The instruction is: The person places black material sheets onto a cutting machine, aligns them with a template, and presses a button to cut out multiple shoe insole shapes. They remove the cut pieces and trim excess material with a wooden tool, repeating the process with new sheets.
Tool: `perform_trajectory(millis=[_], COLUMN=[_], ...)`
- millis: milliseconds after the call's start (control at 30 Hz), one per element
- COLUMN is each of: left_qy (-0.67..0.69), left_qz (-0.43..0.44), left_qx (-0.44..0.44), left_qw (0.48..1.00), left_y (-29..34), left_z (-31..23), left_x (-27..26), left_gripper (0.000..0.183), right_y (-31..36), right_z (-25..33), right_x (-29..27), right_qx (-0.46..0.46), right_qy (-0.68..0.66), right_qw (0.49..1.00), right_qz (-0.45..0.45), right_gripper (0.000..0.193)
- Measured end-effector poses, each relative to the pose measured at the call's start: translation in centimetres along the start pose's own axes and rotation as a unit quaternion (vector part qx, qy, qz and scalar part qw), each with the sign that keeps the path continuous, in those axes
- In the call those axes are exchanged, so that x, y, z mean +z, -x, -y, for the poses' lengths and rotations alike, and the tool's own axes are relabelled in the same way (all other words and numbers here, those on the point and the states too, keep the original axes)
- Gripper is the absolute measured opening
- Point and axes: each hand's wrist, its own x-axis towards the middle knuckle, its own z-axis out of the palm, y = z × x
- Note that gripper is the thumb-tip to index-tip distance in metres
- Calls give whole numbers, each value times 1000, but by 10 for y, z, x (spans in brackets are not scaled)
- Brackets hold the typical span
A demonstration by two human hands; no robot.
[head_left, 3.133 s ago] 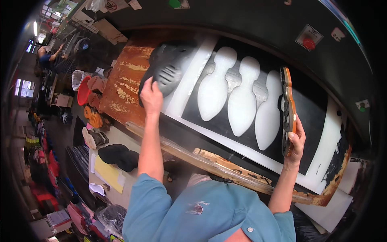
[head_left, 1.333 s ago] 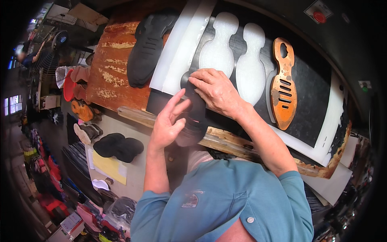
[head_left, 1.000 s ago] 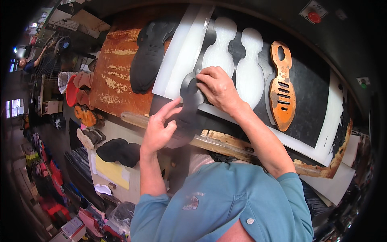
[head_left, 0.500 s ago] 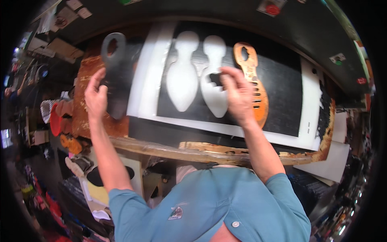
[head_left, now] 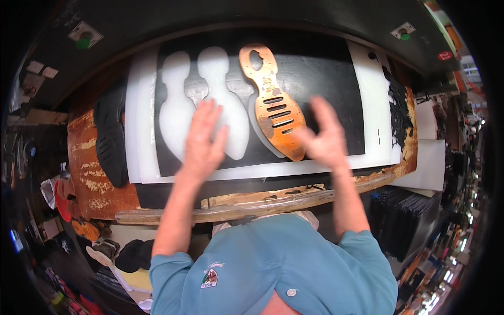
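An orange, sole-shaped cutting die (head_left: 281, 118) with slots and an oval opening lies tilted on a black sheet (head_left: 325, 68). Two white sole-shaped areas show to its left, the left one (head_left: 176, 100) and the right one (head_left: 220, 73). A pale grey curved strip shows along the die's left edge. My left hand (head_left: 203, 142), fingers apart, is over the lower part of the white shapes. At the die's right side is my right hand (head_left: 328, 139), spread and blurred. Its thumb overlaps the die's edge; I cannot tell whether it touches.
White sheets (head_left: 140, 121) lie under the black one. Dark sole-shaped pieces (head_left: 110, 142) rest on the worn brown table at left. Black scraps (head_left: 400, 110) hang at the right end. A dark machine beam with green buttons (head_left: 404, 37) spans the far side. A wooden rail (head_left: 241, 210) edges the front.
My left hand has moved right, from the dark piece to the white shapes. My right hand no longer shows the small dark scrap. The die is tilted more, and the view has shifted.
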Motion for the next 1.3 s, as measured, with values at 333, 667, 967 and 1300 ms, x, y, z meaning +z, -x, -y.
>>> perform_trajectory(millis=[333,667,967,1300], left_qy=[-187,-187,-147,143], left_qz=[-6,-32,-55,-33], left_qx=[55,48,48,39], left_qw=[981,981,986,988], left_y=[1,2,-4,106], left_z=[3,9,4,-51], left_x=[23,19,20,11], left_gripper=[54,47,39,13], right_y=[-7,-12,-10,20], right_z=[27,5,-5,-15], right_x=[16,12,19,28], right_qx=[-16,-74,-74,-104], right_qy=[-76,172,150,136], right_qw=[997,978,981,970], right_qz=[11,-87,-99,-175], right_gripper=[87,78,79,91])
